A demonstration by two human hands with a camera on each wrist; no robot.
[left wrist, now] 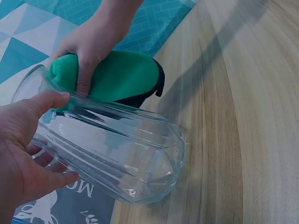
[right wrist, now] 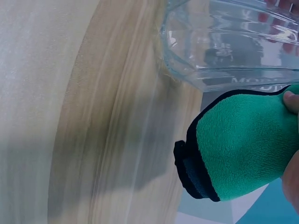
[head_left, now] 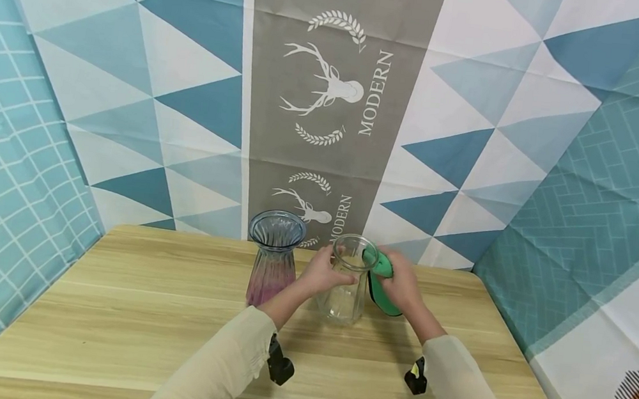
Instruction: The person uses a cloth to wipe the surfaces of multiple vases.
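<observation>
A clear glass vase (head_left: 342,303) stands upright on the table, its faceted sides plain in the left wrist view. My left hand (head_left: 322,273) holds it below the rim, thumb on one side and fingers on the other. On the vase's right, my right hand (head_left: 401,286) grips a green cloth (left wrist: 124,77) with black edging. One bunched end of the cloth is at the vase's rim, and the rest hangs down beside the glass. In the right wrist view the fuzzy cloth (right wrist: 247,144) fills the lower right, with only part of the right hand showing.
A ribbed glass vase (head_left: 273,269), blue at the top and pink below, stands just left of my left hand. The wooden table (head_left: 130,310) reaches back to a patterned cloth backdrop (head_left: 335,156). Blue and teal cloths hang at both sides.
</observation>
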